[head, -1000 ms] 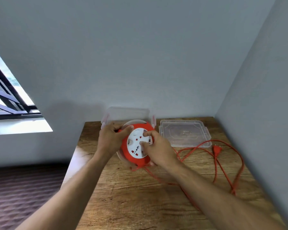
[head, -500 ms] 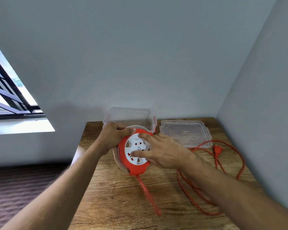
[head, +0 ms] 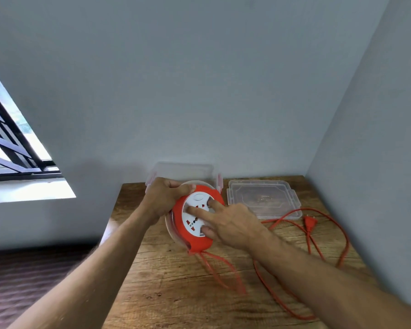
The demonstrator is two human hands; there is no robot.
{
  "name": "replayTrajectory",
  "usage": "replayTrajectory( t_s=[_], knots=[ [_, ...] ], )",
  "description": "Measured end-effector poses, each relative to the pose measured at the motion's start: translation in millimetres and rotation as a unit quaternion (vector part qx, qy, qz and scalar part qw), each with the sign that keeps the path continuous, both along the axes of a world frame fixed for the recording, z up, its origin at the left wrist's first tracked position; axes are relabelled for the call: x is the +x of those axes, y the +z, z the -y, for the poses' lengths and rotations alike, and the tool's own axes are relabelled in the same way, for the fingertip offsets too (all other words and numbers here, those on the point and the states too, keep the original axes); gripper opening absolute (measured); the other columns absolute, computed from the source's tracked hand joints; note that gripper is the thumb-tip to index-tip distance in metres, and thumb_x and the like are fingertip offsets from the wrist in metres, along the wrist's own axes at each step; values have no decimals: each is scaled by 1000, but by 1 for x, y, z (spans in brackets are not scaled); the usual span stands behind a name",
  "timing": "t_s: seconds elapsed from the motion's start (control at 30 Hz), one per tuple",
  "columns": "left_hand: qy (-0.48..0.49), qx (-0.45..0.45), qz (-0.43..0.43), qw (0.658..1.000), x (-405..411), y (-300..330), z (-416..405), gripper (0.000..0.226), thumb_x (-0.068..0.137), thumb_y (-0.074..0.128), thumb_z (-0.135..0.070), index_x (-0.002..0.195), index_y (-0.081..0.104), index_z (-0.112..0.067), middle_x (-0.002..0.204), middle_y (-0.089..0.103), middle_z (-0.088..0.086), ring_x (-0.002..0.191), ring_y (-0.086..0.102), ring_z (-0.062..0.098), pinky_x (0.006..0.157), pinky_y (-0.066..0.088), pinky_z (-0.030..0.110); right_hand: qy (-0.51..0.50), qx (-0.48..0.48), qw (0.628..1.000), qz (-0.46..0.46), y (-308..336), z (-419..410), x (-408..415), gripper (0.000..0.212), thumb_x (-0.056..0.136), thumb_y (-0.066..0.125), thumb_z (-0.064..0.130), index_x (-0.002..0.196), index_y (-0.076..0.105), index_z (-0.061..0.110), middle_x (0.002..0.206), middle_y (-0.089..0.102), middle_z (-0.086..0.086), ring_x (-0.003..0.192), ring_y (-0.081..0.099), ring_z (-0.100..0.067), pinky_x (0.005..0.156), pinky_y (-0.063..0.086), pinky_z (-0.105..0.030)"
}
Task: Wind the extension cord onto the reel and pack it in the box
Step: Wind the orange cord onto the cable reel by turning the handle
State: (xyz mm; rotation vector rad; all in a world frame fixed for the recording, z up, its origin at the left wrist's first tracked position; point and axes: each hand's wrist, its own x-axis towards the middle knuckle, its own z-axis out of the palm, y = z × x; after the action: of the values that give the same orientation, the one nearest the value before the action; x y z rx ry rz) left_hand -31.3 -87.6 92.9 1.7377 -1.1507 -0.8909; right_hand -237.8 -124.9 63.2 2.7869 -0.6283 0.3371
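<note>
1. At left of centre in the frame, a person's left hand (head: 163, 198) grips the upper left rim of the reel (head: 195, 222), fingers curled over the edge and thumb lying along the top. The reel is held tilted just above the wooden table (head: 176, 293), its white socket face turned toward the camera.

2. At centre, the right hand (head: 233, 222) is spread on that white face, its straight fingers (head: 199, 213) pressing into the recesses, apparently to turn the hub. It curls around nothing.

3. Judged from its moulded red shell and clear flange, the reel looks rigid, light and smooth. The rim seems the sound place to steady it, while the finger recesses give purchase for turning.

4. Below the reel, the extension cord (head: 271, 293) leaves the bottom slot and trails across the table in loose loops toward the right of the frame. It looks soft and springy, likely to kink or snag unless fed in under light tension. Much of it remains unwound.

5. Right of centre, the plug (head: 310, 221) lies on the table just beside a clear lid (head: 262, 198).

6. Behind the reel, against the wall, stands the clear box (head: 183, 169), open and partly hidden by the left hand. Packing is not yet begun.
</note>
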Motion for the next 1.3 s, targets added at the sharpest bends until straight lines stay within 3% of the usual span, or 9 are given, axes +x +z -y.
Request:
replayTrajectory(
  t_s=[0.23,0.33,0.43,0.63,0.77,0.93,1.03,1.13,1.3],
  knots=[
    [76,-114,67,988,-20,-7,3,14,85,81,-40,80,83,-27,89,69,2,77,67,7,67,44,18,-141,87,976,138,2,-4,12,62,80,52,62,133,31,38,88,73,-4,66,67,-29,52,45,-31],
    [93,-148,62,983,-27,-10,-1,13,84,82,-40,73,77,-44,85,64,-2,71,62,-1,64,42,12,-243,288,878,295,-2,-15,22,64,70,57,67,123,37,37,91,69,2,76,66,-22,50,42,-25],
    [100,-185,97,973,-30,-18,-4,17,83,82,-39,69,81,-29,70,60,-6,72,63,1,60,45,11,-277,443,766,374,-7,-18,29,62,73,68,66,121,42,36,106,66,5,78,66,-13,44,40,-11],
    [171,-168,-14,971,-15,-32,-9,45,81,73,-48,74,74,-4,68,73,19,62,70,27,65,59,48,-264,489,651,518,-14,5,6,6,96,60,29,99,59,34,71,73,-5,43,64,-19,37,46,-27],
    [198,-137,-85,967,-10,-34,-8,20,83,79,-41,74,83,-23,73,81,8,83,78,36,80,64,54,-247,590,644,419,-25,24,-13,29,94,51,-1,96,67,23,88,75,-2,64,66,-15,52,46,-30],
    [221,-118,-193,949,-6,-38,-10,21,86,83,-32,66,84,-25,72,81,3,75,76,27,82,63,51,-221,737,479,423,-44,22,-13,31,94,49,-11,116,57,8,84,74,-6,75,72,-19,66,58,-37],
    [227,-114,-266,930,-9,-37,-12,23,87,81,-28,65,84,-22,78,82,6,84,75,32,86,61,49,-142,806,484,310,-63,15,-16,40,90,61,-6,124,62,15,113,73,-4,106,69,-22,93,53,-45],
    [194,-119,-282,932,-10,-34,-12,24,90,79,-26,67,85,-25,76,83,1,84,76,31,84,63,45,-105,820,516,223,-74,9,-10,34,86,72,10,118,68,19,123,70,2,118,62,-16,97,51,-39],
    [151,-92,-277,945,3,-35,-19,22,91,77,-27,75,86,-15,82,83,12,70,79,26,67,67,37,-80,752,573,315,-81,14,-14,19,84,70,0,86,80,16,95,73,-13,88,63,-29,90,48,-54]
  ],
)
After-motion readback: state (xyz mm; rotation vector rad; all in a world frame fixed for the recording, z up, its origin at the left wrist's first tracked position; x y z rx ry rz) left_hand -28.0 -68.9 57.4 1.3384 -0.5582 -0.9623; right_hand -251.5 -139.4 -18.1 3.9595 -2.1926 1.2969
